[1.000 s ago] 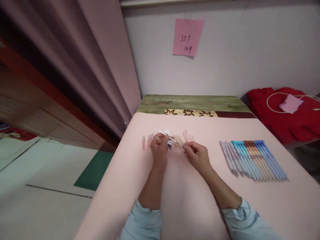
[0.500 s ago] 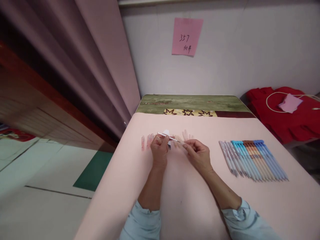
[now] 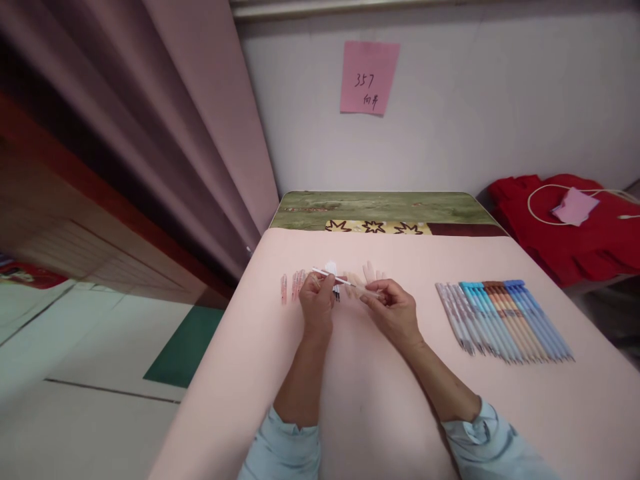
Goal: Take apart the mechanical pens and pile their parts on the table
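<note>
My left hand (image 3: 317,310) pinches a thin white pen refill (image 3: 323,272) that slants down to the right. Its lower end meets a pale, translucent pen part (image 3: 369,291), gripped between the thumb and fingers of my right hand (image 3: 399,315). How far the refill sits inside that part is too small to tell. Behind my hands lie several white refills (image 3: 331,267) with dark tips, partly covered. Pink clear pen barrels (image 3: 284,289) rest left of my left hand, and pale pen parts (image 3: 369,271) lie just beyond my right hand.
A row of assembled pens (image 3: 505,323) in grey, turquoise, brown and blue lies on the right of the pink-covered table (image 3: 380,413). Red cloth (image 3: 525,247) with a white cable is beyond the right edge. A curtain (image 3: 210,120) hangs at left.
The pale pen part now shows between my right fingers and the refill's lower end, where earlier mostly the thin tip showed. The view has shifted slightly; both hands stay nearly in place.
</note>
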The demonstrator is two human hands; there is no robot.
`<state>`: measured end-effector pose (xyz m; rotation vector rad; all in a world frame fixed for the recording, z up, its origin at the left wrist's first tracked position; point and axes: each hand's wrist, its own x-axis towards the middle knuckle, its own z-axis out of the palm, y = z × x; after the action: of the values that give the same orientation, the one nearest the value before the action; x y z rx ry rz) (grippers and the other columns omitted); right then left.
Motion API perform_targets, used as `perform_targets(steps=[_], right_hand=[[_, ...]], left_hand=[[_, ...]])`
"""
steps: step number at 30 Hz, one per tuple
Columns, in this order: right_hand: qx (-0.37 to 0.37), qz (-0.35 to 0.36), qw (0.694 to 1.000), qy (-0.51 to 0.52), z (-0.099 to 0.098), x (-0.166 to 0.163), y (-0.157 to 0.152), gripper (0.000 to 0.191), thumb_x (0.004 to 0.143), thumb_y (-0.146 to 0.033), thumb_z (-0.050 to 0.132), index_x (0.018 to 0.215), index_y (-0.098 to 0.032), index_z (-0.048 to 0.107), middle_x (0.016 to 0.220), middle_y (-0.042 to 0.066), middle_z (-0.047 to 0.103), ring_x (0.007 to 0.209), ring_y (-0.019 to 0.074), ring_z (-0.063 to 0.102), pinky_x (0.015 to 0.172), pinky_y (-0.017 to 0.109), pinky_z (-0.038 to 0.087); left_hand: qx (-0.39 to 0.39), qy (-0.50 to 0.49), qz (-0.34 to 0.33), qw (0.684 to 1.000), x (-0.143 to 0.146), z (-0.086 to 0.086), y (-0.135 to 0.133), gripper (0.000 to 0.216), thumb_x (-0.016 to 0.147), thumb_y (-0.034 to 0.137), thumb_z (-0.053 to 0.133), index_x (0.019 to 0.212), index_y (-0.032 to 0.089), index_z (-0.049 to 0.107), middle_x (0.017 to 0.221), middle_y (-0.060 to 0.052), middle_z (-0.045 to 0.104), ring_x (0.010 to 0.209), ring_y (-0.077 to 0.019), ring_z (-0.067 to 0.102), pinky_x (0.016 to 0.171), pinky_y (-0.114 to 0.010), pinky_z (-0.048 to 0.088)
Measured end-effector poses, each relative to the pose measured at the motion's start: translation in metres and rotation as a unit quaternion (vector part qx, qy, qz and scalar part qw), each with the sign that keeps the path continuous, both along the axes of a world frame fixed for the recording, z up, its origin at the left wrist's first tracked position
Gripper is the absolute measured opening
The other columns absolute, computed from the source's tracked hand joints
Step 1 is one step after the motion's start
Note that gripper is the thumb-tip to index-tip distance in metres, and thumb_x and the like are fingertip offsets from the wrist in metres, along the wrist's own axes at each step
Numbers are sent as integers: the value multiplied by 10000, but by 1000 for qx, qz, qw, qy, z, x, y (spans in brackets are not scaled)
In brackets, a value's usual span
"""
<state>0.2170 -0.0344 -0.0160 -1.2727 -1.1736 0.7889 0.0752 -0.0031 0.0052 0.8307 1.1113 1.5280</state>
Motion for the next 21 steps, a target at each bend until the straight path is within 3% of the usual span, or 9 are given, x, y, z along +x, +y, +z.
perform_targets(steps=[6,21], right_hand=[[-23,2,999,24,-4,0,1,281,725,-421,750,848,-190,648,549,-69,410,493,89,337,456,218,300],[-36,88,995,-1,-5,-1,-2,289,793,-468,690,872,-190,677,622,-19,566,523,99,446,485,217,381]], left_hand=[[10,-9,-11,1000,0,1,0,288,751,344,699,692,167,479,603,4,653,351,-10,290,373,-170,191],[36,-2,24,999,0,-2,1,299,745,381,730,877,163,574,660,-9,693,351,-22,311,389,-184,239]])
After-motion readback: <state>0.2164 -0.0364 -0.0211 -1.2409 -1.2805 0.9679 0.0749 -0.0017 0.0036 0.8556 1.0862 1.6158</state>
